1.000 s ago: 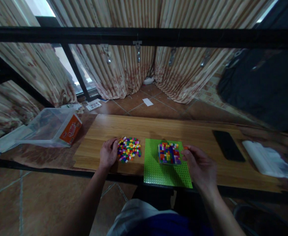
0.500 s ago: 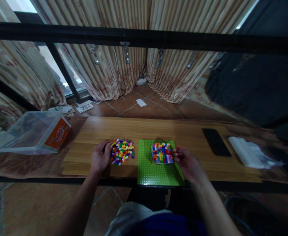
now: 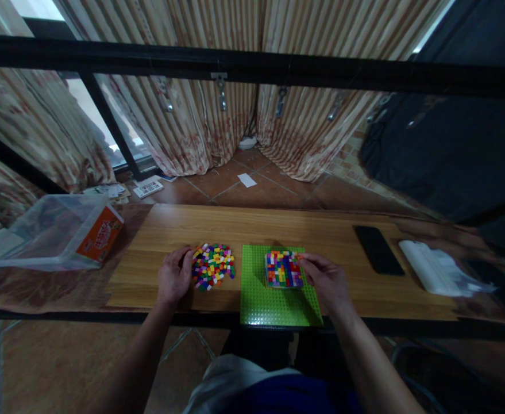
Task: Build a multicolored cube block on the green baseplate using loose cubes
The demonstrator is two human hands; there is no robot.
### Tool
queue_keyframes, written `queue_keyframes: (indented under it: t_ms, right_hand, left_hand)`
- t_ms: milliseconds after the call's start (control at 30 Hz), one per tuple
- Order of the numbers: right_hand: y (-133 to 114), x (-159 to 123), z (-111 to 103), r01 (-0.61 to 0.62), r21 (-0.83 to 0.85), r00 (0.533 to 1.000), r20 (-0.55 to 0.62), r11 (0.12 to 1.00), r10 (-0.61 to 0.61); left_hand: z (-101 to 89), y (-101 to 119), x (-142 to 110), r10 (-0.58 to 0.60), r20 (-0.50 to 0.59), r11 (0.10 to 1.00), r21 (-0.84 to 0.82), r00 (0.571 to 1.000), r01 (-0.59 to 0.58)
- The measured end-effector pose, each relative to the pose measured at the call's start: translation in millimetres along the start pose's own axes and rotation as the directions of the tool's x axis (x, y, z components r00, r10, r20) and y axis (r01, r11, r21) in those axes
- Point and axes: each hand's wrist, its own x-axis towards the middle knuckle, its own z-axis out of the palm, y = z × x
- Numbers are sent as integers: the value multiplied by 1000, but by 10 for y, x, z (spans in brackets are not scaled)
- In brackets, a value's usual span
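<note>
A green studded baseplate (image 3: 278,305) lies at the near edge of the wooden table (image 3: 252,227). On its far half stands a square block of many-coloured small bricks (image 3: 283,269). My right hand (image 3: 326,282) rests at the block's right side, fingertips pinched at its upper right corner; what they hold is too small to make out. A loose pile of small coloured bricks (image 3: 213,266) lies left of the baseplate. My left hand (image 3: 173,278) lies beside that pile with its fingers curled, touching the pile's left edge.
A clear plastic bin with an orange label (image 3: 62,230) lies tipped at the far left. A black phone (image 3: 376,249) and a white packet (image 3: 439,267) lie on the right. A black metal bar (image 3: 252,63) crosses overhead, curtains behind it.
My right hand has moved in from beside the block to its upper right corner. The view swung slightly to the right. My left hand stays at the pile.
</note>
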Motion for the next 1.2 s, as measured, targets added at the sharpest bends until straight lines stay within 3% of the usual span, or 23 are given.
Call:
queue_keyframes:
  t_ms: [233,600,833,1200]
  right_hand:
    - [0,57,65,178,-276,983,100,945,-156]
    - [55,91,17,234,-307,965,190,923,-181]
    - [61,147,-8,373,-524,924,140,766,-354]
    - [273,177,74,364,-471,923,64,804,-380]
  left_hand:
    - [6,-11,-9,10,-16,1000,2,1000,-10]
    - [2,3,-7,29,-16,1000,2,999,-29]
    - [24,-26,-6,39,-22,999,0,999,-39]
    - [19,-19,-13,48,-24,999,24,999,-47]
